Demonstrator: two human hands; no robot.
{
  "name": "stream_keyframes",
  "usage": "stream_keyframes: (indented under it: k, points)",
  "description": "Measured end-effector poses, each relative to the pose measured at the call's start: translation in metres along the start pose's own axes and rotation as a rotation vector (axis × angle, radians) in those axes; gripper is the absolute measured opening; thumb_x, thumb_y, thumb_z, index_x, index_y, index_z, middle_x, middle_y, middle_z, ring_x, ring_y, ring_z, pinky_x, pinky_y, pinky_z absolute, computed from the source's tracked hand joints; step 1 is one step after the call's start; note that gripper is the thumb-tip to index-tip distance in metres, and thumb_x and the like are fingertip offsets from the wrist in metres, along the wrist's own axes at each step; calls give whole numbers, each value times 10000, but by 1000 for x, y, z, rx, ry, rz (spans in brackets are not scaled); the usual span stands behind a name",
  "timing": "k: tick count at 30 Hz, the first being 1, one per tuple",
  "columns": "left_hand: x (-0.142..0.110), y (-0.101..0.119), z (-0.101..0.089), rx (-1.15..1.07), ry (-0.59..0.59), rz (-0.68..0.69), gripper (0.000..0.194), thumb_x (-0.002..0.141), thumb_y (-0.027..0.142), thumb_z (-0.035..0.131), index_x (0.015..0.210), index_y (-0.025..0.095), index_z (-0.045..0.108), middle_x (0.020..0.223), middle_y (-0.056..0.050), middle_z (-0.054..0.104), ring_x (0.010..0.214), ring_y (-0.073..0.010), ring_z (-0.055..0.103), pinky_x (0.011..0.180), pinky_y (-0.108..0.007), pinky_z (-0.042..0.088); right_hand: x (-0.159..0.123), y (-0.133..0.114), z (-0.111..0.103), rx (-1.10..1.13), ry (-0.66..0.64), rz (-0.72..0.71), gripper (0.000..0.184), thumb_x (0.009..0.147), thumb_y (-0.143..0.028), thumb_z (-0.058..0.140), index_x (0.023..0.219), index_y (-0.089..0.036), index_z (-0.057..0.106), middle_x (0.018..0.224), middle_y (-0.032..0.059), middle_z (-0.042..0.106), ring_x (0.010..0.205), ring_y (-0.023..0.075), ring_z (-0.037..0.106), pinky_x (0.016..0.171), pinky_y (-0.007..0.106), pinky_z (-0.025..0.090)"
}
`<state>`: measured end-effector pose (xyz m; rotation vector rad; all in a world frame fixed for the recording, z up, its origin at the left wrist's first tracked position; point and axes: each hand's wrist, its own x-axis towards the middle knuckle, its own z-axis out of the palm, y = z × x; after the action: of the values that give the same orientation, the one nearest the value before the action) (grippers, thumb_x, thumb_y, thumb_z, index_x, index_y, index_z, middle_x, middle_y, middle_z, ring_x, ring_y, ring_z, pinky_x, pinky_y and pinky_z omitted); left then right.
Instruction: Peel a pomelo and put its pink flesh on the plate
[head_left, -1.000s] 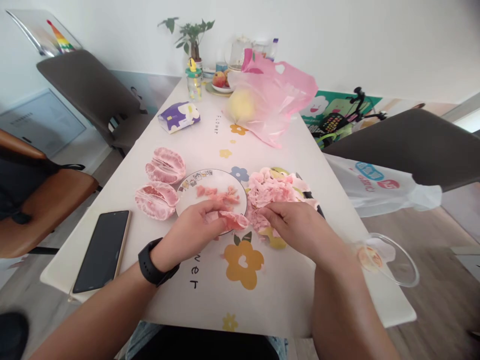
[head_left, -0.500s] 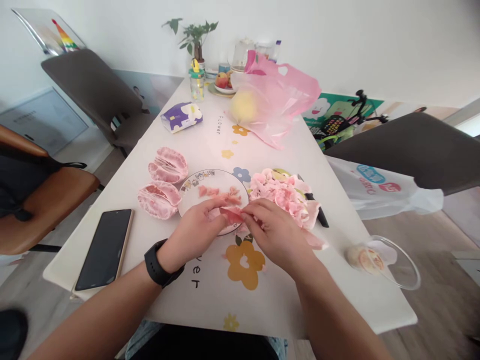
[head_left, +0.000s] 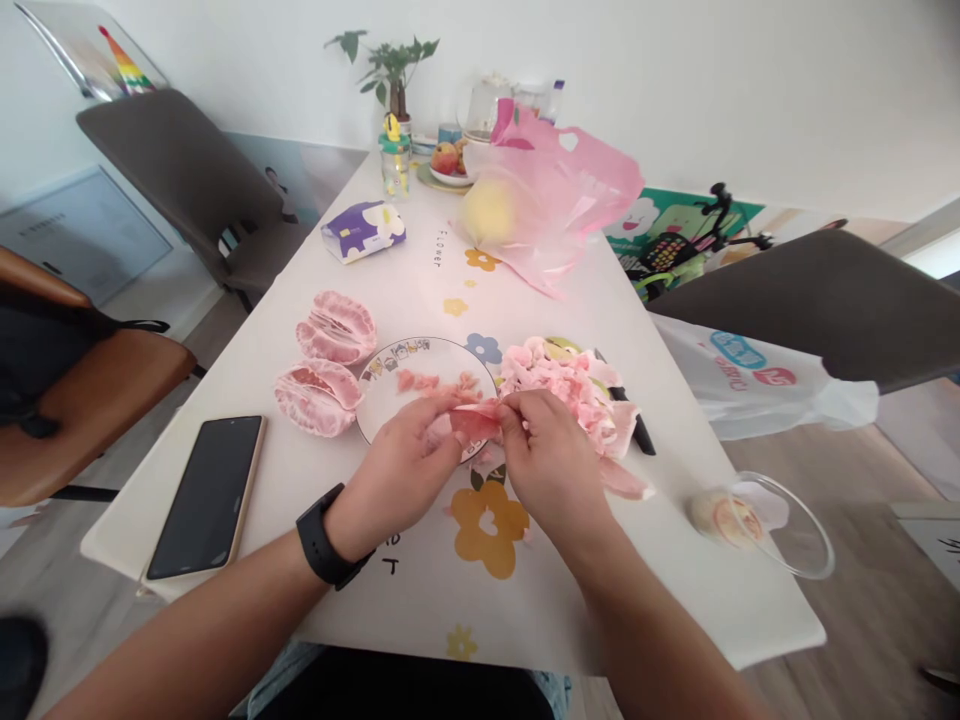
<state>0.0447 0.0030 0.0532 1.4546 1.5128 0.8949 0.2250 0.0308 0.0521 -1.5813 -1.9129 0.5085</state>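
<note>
Fingers (head_left: 439,408) of the left hand (head_left: 397,465) and right hand (head_left: 551,455) are clamped together on a pink pomelo segment (head_left: 474,424), held just over the rim of a white plate (head_left: 382,395) that carries torn pulp (head_left: 431,385). Pulling too hard could burst the juice sacs, and wet membrane could slip, dropping pulp onto the counter (head_left: 420,270). The right hand also works close to a black-handled knife (head_left: 637,432), beside a heap of pink peel (head_left: 555,378). Two peeled pomelo halves (head_left: 335,328) lie left of the plate, near a black smartphone (head_left: 206,497). Farther along stands a pink plastic bag (head_left: 562,180) around a whole pomelo (head_left: 487,212); a dark chair (head_left: 832,300) and wooden floor (head_left: 862,600) lie beyond.
</note>
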Motion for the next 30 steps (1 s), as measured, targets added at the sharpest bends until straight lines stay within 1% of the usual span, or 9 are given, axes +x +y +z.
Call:
stream_keyframes:
  k: [6,10,14,17,19,21,23,26,30]
  points:
    - [-3,0,5,-12,19,71,368,930,331,633,1284,232,646,1389,-86,680,1368,-273,587,1150,-415,462,-2,-1,5,-25,75,3,158,1000,-258,430,879,-242,530,917,87,678,857,255,621,685,359,445]
    - [0,3,-5,-72,-58,41,327,889,289,646,1209,222,637,1317,-82,699,1274,-269,629,1103,-413,479,-1,-3,-2,34,27,-29,156,1003,-259,444,858,-249,501,888,67,659,814,236,605,666,347,436]
    - [4,5,-19,-94,-186,-54,219,836,287,657,1041,221,622,1050,-31,729,986,-227,686,841,-343,544,0,-3,-8,116,-115,-44,175,1012,-283,459,847,-245,501,843,45,637,776,222,582,663,340,433]
    - [5,8,-22,-165,-262,-128,184,809,262,652,978,232,589,914,6,696,803,-174,654,686,-288,507,1,-2,-8,159,-160,-95,208,1027,-294,458,831,-242,505,852,44,620,799,221,570,691,343,437]
    - [5,9,-21,-245,-291,-170,184,832,301,653,994,242,588,865,16,686,726,-155,630,633,-273,488,1,-1,-7,188,-166,-141,227,1041,-297,454,828,-242,507,850,41,600,813,218,563,710,344,438]
    - [6,9,-20,-273,-263,-182,191,884,388,635,1001,243,600,861,11,692,717,-153,634,635,-273,496,2,1,-7,225,-179,-175,241,1053,-305,462,827,-242,519,841,35,583,826,216,559,733,347,443]
    - [8,6,-18,-213,-192,-145,230,930,460,592,944,231,609,865,3,688,752,-159,642,674,-279,512,3,2,-6,269,-201,-193,245,1057,-319,483,833,-241,544,850,33,584,845,214,563,757,350,449]
    - [9,0,-15,-88,-99,-56,253,975,447,540,880,221,603,854,5,667,807,-166,629,750,-293,514,3,1,-6,308,-215,-188,238,1060,-342,507,862,-243,596,885,36,606,889,214,578,793,353,463]
    - [7,-4,-10,-43,-16,12,247,1012,417,499,918,224,621,865,2,682,866,-181,632,830,-318,503,2,-2,-4,278,-223,-138,196,1027,-418,593,956,-248,661,928,41,635,897,213,593,777,344,487]
